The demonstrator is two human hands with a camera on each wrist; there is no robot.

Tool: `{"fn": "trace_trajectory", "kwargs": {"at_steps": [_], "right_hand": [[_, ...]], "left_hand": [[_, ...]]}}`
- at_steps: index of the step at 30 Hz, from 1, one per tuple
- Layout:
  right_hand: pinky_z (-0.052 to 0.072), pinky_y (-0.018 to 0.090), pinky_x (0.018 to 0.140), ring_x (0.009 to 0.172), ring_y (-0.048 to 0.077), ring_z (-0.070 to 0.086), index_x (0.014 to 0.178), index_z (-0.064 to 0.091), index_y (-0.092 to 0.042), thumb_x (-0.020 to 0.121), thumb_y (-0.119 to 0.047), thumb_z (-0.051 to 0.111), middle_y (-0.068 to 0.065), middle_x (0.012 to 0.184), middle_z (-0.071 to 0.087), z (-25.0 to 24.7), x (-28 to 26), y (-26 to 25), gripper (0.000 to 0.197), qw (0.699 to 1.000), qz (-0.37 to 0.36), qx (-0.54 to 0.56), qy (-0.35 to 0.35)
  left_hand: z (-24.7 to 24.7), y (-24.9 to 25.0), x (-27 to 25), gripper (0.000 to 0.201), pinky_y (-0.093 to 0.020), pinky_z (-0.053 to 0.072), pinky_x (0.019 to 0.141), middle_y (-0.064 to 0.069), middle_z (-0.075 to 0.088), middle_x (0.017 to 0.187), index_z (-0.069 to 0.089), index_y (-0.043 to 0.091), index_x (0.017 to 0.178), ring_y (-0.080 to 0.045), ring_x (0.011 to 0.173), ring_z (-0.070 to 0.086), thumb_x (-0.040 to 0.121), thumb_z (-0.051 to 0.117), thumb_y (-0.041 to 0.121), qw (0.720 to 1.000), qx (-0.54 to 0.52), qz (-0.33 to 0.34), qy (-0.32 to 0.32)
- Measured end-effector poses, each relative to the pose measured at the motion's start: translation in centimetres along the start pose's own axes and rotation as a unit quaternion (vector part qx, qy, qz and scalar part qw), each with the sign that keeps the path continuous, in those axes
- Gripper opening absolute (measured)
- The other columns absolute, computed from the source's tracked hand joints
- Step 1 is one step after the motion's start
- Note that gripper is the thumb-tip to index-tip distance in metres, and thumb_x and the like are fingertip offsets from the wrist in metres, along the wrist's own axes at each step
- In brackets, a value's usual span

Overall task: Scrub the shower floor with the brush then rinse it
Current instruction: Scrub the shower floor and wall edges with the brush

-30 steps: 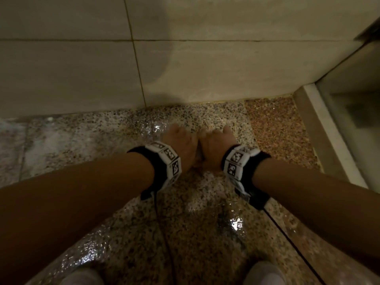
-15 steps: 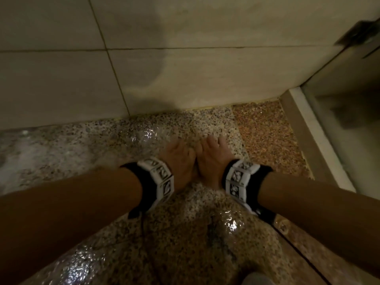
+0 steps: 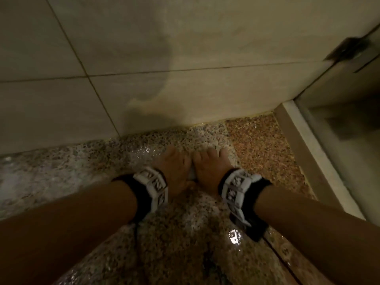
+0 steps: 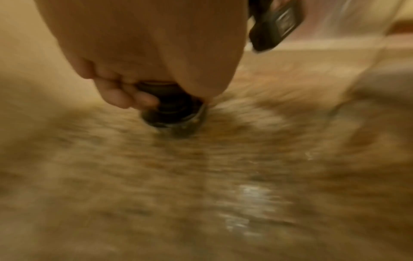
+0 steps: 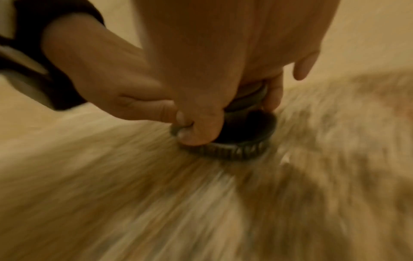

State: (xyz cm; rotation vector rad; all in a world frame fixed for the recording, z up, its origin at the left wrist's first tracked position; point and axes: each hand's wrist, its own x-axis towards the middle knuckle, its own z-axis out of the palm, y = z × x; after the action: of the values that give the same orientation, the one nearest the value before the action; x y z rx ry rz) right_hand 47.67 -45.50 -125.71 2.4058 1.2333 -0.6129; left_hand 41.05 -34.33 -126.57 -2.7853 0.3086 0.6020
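Both hands were pressed side by side on a round scrub brush (image 5: 234, 141) that sat bristles-down on the wet speckled shower floor (image 3: 185, 233), close to the foot of the tiled wall (image 3: 185, 89). In the head view the hands hid the brush almost entirely — only a pale sliver showed between them. The left hand (image 3: 174, 169) had its fingers (image 4: 125, 95) curled round the brush's dark top; the right hand (image 3: 209, 169) gripped the same top, its thumb hooked over the rim and its fingers (image 5: 271, 95) wrapped behind. Each wrist wore a black-and-white marker band (image 3: 153, 187). To the right lay a redder floor slab (image 3: 261, 149), then a pale raised curb (image 3: 304, 149) under a glass door (image 3: 349, 140) — well apart from the brush. Both wrist views were smeared with motion blur.
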Motion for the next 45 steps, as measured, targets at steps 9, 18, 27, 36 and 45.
{"fn": "trace_trajectory", "kwargs": {"at_steps": [9,18,27,36,45], "right_hand": [[0.023,0.051,0.108,0.127,0.033,0.037,0.140,0.031,-0.011,0.096,-0.046,0.042,0.012,0.141,0.040,-0.6,1.4,-0.4,0.057,0.999,0.020,0.016,0.038],[0.026,0.052,0.108,0.128,0.036,0.040,0.143,0.026,-0.010,0.094,-0.047,0.049,0.017,0.142,0.037,-0.5,0.8,-2.4,0.066,0.999,0.018,0.043,-0.009],[0.040,0.041,0.094,0.120,0.033,0.048,0.138,0.034,-0.014,0.095,-0.048,0.050,0.011,0.135,0.044,-1.2,-0.1,-2.3,0.057,0.997,-0.030,0.061,-0.037],[0.039,0.043,0.100,0.125,0.033,0.047,0.143,0.034,-0.012,0.094,-0.049,0.048,0.012,0.142,0.043,0.3,0.2,0.1,0.063,0.995,0.012,0.093,-0.030],[0.040,0.044,0.095,0.120,0.035,0.045,0.138,0.029,-0.010,0.089,-0.054,0.056,0.015,0.133,0.045,0.8,0.8,2.5,0.071,0.991,0.098,0.093,-0.015]], "left_hand": [[-0.5,-1.5,0.3,0.057,-0.043,0.026,0.100,-0.011,0.050,0.118,0.041,0.008,0.126,-0.029,0.108,0.047,0.096,0.023,0.054,0.999,0.024,-0.043,0.003],[1.2,-1.4,-1.3,0.065,-0.041,0.027,0.096,-0.012,0.051,0.119,0.033,0.002,0.133,-0.029,0.106,0.049,0.096,0.018,0.053,0.997,0.055,-0.041,-0.031],[0.7,-0.2,-2.0,0.058,-0.046,0.024,0.098,-0.013,0.056,0.116,0.028,0.001,0.137,-0.030,0.103,0.053,0.097,0.022,0.042,0.995,0.081,-0.039,-0.052],[-1.2,2.0,-0.1,0.060,-0.048,0.015,0.110,-0.020,0.043,0.133,0.022,-0.003,0.142,-0.036,0.124,0.040,0.100,0.024,0.039,0.995,0.070,-0.053,-0.039],[-1.7,1.1,3.5,0.060,-0.043,0.017,0.105,-0.009,0.049,0.120,0.022,0.006,0.139,-0.029,0.111,0.047,0.097,0.024,0.049,0.995,0.083,-0.059,-0.014]]}}
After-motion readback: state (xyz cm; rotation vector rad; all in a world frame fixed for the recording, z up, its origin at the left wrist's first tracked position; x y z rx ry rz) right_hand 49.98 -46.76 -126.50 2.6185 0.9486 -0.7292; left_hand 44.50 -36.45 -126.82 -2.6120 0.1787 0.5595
